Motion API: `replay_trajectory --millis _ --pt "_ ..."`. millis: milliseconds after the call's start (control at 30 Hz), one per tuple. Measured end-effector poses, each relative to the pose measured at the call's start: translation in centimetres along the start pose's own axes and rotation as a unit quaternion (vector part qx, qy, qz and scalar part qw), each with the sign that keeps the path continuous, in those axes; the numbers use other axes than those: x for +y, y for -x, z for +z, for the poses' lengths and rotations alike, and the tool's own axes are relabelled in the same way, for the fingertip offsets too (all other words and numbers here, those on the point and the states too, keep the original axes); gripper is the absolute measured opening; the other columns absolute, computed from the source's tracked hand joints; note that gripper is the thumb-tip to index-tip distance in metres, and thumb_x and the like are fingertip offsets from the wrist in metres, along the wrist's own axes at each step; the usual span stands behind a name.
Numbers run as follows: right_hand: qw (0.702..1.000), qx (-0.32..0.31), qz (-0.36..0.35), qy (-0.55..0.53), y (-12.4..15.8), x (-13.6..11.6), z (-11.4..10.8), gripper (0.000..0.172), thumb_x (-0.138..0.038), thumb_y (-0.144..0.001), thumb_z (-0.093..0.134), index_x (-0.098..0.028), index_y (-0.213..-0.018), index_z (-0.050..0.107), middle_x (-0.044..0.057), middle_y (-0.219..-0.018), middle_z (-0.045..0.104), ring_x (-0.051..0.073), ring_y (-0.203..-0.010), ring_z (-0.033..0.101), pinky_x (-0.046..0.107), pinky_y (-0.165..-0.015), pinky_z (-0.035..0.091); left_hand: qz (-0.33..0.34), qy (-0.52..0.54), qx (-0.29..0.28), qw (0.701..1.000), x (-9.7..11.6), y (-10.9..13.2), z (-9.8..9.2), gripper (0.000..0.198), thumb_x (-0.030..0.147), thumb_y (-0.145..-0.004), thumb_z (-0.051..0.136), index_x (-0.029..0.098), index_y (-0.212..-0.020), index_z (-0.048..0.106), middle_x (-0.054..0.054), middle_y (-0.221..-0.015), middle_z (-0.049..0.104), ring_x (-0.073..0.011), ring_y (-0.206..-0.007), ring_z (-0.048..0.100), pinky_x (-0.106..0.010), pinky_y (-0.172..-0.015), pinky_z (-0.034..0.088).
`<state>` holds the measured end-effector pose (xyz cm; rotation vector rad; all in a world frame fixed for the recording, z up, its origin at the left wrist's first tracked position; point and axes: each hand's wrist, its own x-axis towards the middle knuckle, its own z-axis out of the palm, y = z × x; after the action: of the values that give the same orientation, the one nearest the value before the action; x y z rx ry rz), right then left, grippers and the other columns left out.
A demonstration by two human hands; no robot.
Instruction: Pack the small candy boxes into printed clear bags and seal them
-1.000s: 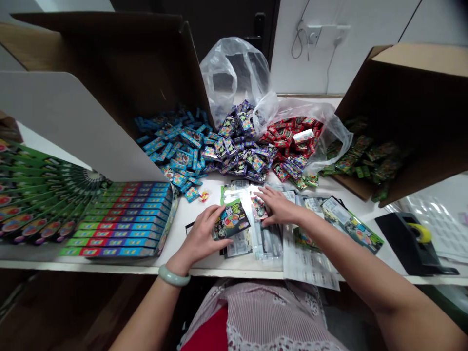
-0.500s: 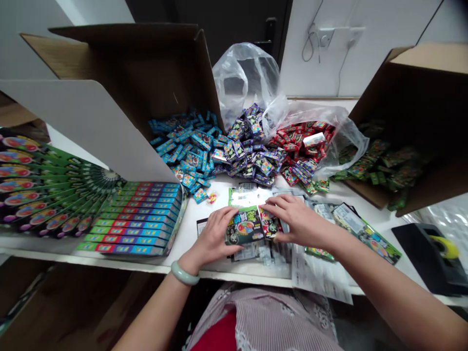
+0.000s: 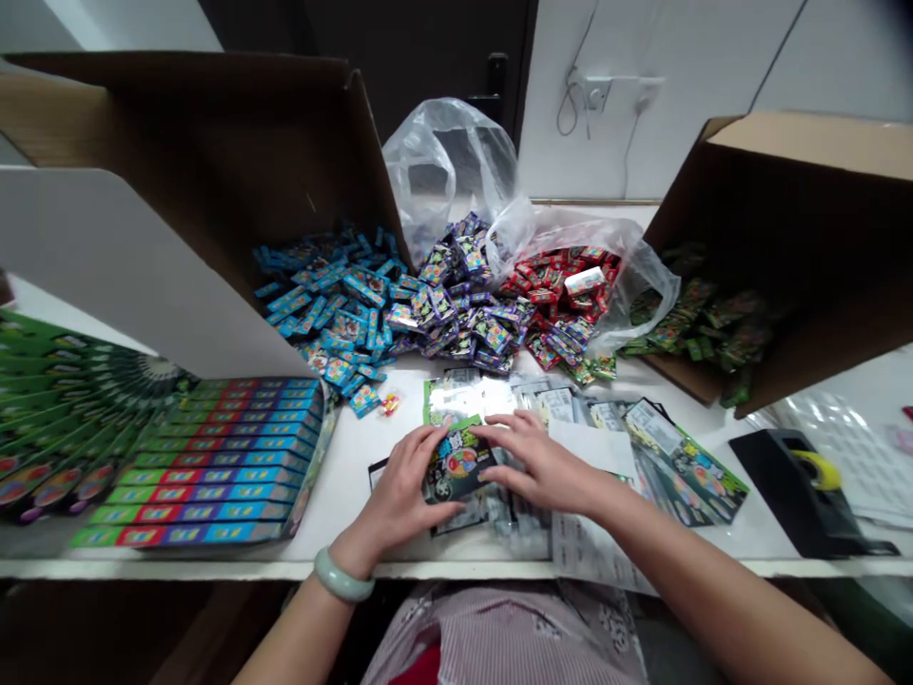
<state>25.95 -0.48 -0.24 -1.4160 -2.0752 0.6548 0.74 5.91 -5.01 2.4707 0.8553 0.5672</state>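
A small printed packet (image 3: 456,462), black and green with coloured balls on it, is between my hands above the worktop. My left hand (image 3: 400,485) grips its left side, fingers along the top and thumb below. At the right edge my right hand (image 3: 532,459) holds it too, fingertips on the upper corner and thumb lower down. What lies under the right fingers is hidden. Beneath and beside the hands are flat printed sachets (image 3: 689,461) and a white printed sheet (image 3: 595,547).
Behind lie heaps of small blue boxes (image 3: 335,304), purple boxes (image 3: 471,314) and red boxes (image 3: 553,276). Cardboard cartons (image 3: 235,152) (image 3: 820,219) flank them. Stacked multicoloured boxes (image 3: 206,461) stand left; a black tape dispenser (image 3: 785,490) sits right. The table's front edge (image 3: 463,569) is near.
The red piece at my right fingers no longer shows. My right hand has shifted in over the packet's right edge. The camera view has turned slightly right.
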Motion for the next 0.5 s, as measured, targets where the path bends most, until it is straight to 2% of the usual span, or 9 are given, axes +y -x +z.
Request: replay_trajectory --millis 67,100,133,200,267,333,400,500 --pt "0.998 0.031 0.051 -0.013 -1.0 2.7 -1.2 0.035 -0.034 -0.09 0.057 -0.029 -0.125 0.056 0.005 -0.115 0.067 0.023 -0.111 0.058 0.042 -0.099 0.041 -0.004 -0.003 0.007 1.0 -0.5 0.0 0.1 0.088 0.033 -0.069 0.077 0.028 -0.142 0.028 -0.012 -0.132 0.042 -0.0329 -0.124 0.045 -0.05 -0.105 0.042" --pt "0.991 0.067 0.112 0.005 -1.6 4.5 -2.1 0.028 -0.031 -0.09 0.056 -0.027 -0.117 0.061 0.004 -0.106 0.07 0.022 -0.102 0.062 0.039 -0.093 0.045 -0.008 -0.008 0.014 1.0 -0.8 0.0 0.0 0.086 0.033 -0.07 0.076 0.028 -0.142 0.029 -0.011 -0.131 0.043 -0.0328 -0.123 0.046 -0.051 -0.104 0.042" --pt "0.972 0.127 0.19 0.057 -2.1 6.4 -3.2 0.022 -0.03 -0.089 0.057 -0.025 -0.109 0.064 0.005 -0.102 0.07 0.022 -0.097 0.063 0.038 -0.09 0.046 -0.011 -0.014 0.021 1.0 -1.1 0.1 0.0 0.083 0.034 -0.071 0.075 0.028 -0.141 0.031 -0.011 -0.13 0.044 -0.0327 -0.122 0.047 -0.051 -0.104 0.043" --pt "0.947 0.178 0.246 0.105 -3.0 9.9 -5.2 0.024 -0.022 -0.08 0.064 -0.017 -0.103 0.066 0.014 -0.107 0.067 0.031 -0.107 0.057 0.047 -0.096 0.039 -0.015 -0.026 0.03 0.999 -1.6 0.3 -0.1 0.08 0.035 -0.073 0.074 0.027 -0.141 0.032 -0.011 -0.129 0.045 -0.0325 -0.121 0.048 -0.051 -0.103 0.044" --pt "0.934 0.204 0.267 0.124 -3.4 12.3 -6.6 0.026 -0.012 -0.07 0.068 -0.013 -0.096 0.066 0.019 -0.109 0.064 0.037 -0.114 0.051 0.052 -0.101 0.032 -0.017 -0.034 0.031 0.999 -1.8 0.5 -0.2 0.08 0.036 -0.073 0.073 0.027 -0.141 0.032 -0.011 -0.13 0.044 -0.0324 -0.121 0.048 -0.05 -0.103 0.044" --pt "0.928 0.222 0.277 0.117 -3.5 13.5 -7.1 0.025 -0.009 -0.068 0.066 -0.013 -0.093 0.066 0.019 -0.106 0.064 0.036 -0.113 0.051 0.051 -0.101 0.031 -0.019 -0.038 0.029 0.999 -2.0 0.7 -0.3 0.081 0.037 -0.073 0.073 0.028 -0.142 0.031 -0.01 -0.131 0.044 -0.0323 -0.122 0.048 -0.05 -0.103 0.044" --pt "0.924 0.242 0.282 0.091 -3.1 13.5 -6.9 0.025 -0.014 -0.073 0.061 -0.015 -0.098 0.064 0.016 -0.103 0.065 0.033 -0.107 0.055 0.049 -0.097 0.036 -0.021 -0.037 0.031 0.999 -2.2 0.8 -0.4 0.082 0.038 -0.074 0.073 0.028 -0.142 0.03 -0.01 -0.13 0.044 -0.0321 -0.122 0.048 -0.049 -0.103 0.044" --pt "0.924 0.258 0.282 0.012 -1.8 12.4 -5.9 0.029 -0.031 -0.082 0.053 -0.017 -0.107 0.06 0.009 -0.092 0.066 0.024 -0.086 0.06 0.04 -0.08 0.047 -0.024 -0.034 0.042 0.998 -2.4 0.8 -0.6 0.082 0.04 -0.073 0.074 0.027 -0.142 0.031 -0.011 -0.129 0.045 -0.0319 -0.12 0.048 -0.049 -0.103 0.044"
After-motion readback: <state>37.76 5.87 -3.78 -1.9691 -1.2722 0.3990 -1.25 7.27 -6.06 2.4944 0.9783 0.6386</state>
